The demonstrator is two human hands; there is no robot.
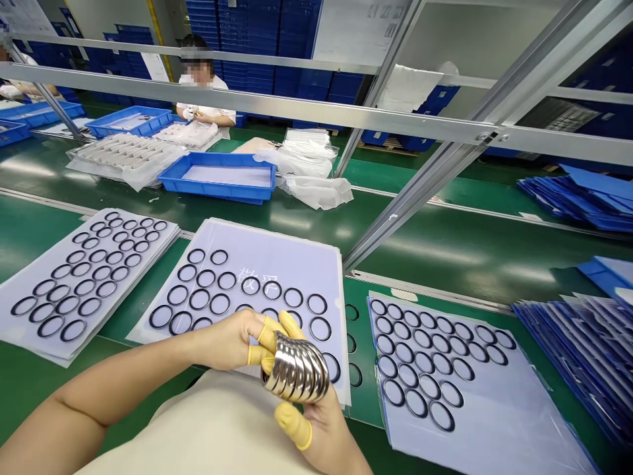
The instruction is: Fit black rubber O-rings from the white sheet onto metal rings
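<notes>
A row of several shiny metal rings [297, 371] is gathered in front of my body. My right hand [324, 429] carries them, its fingers apparently running through the rings and its thumb held apart below. At the left end of the row, my left hand [237, 340] has its fingers closed around the edge of the end ring. Yellow finger cots cover fingertips on both hands. Beneath them lies a white sheet stack [277, 247] bearing dark-edged rings laid flat in rows, some hidden by my hands.
Sheets with rings lie at left [30, 277] and right [499, 409]. A few loose rings [355, 375] rest on the green table. A metal frame [420, 178] crosses ahead. Beyond are a blue tray [220, 191] and a co-worker [208, 112]. Blue sheets [568, 349] are stacked at right.
</notes>
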